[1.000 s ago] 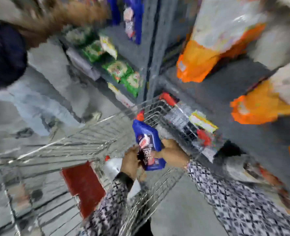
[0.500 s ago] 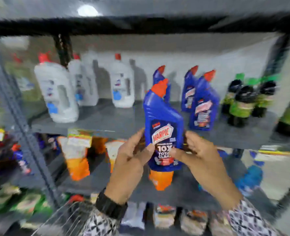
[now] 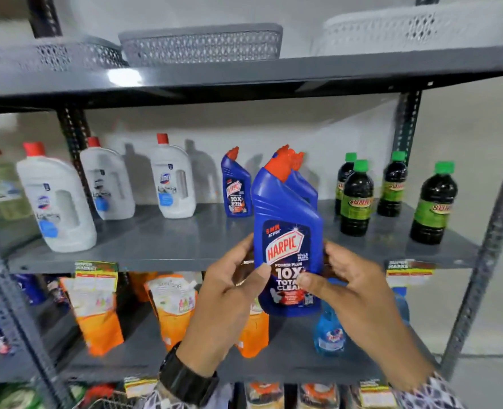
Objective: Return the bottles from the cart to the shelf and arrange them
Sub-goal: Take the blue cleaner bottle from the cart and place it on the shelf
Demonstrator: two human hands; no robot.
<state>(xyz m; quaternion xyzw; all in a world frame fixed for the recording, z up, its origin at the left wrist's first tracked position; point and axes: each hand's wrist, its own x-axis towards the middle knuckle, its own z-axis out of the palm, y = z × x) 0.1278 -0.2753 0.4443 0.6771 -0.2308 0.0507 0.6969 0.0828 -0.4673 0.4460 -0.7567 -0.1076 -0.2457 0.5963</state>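
Two hands hold one blue Harpic bottle (image 3: 287,246) up in front of the middle shelf (image 3: 161,246). Left hand (image 3: 229,302) clasps the lower left side, thumb across the label edge; right hand (image 3: 350,287) clasps the lower right side, thumb on the label front, fingers behind. Both are closed on the bottle, neither free.

Bottle sits between the hands, in the air, its base below the shelf's front lip and not yet resting on anything. Long axis is upright with a slight lean, base down by the palms, red angled cap (image 3: 279,168) up and tipped to the right, label facing the wearer.

Step in hand, as judged: carry-to-shelf, just before placement. Cart barely shows, only wire at the bottom edge below the left wrist.

Beyond the hands on the same shelf stands another Harpic bottle (image 3: 236,187), up and left of the held cap; at least one more seems hidden directly behind the held one, count unclear. White Domex bottles (image 3: 173,180) are far left of the left hand, dark green-capped bottles (image 3: 356,202) up right of the right hand.

Next move probably calls for lifting the base clear of the lip, pushing forward, setting it down upright beside the other Harpic bottles, label forward, without knocking them.
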